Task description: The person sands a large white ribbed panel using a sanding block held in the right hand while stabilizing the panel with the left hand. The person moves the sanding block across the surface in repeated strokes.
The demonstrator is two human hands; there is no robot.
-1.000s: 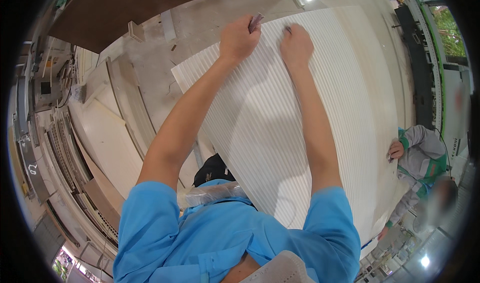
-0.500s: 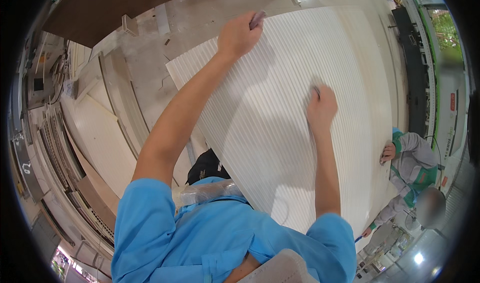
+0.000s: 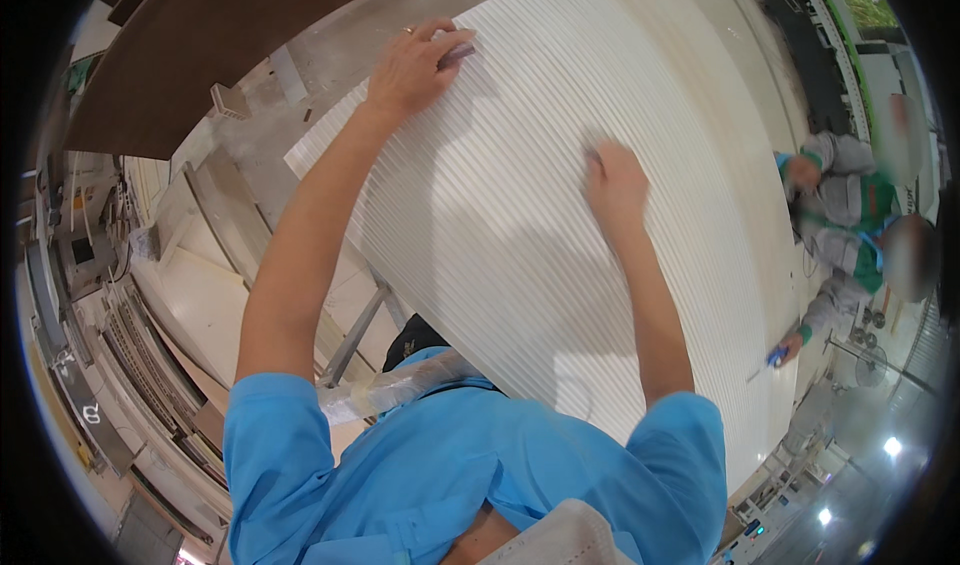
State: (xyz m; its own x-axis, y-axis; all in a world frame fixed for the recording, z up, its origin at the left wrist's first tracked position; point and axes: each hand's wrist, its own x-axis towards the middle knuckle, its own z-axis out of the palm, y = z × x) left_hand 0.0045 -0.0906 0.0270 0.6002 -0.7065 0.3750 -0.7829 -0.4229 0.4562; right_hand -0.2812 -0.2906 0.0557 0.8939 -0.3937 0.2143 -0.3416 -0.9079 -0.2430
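A large white panel with fine parallel ridges lies in front of me. Near its far left edge, my left hand has its fingers and thumb around a small grey-purple pad, which is close to the ridges. Around the middle of the panel, my right hand is closed and smeared by motion. Something small and greyish shows at its fingertips, too blurred to name.
A person in grey and green stands at the panel's right edge, holding a small blue tool. A dark brown board fills the far left. Stacked boards and strips lie to my left, and a roll of clear wrap is at my waist.
My left hand has moved left along the panel, its fingers loosening a little around the pad. My right hand has shifted slightly left and away from me. The view has turned.
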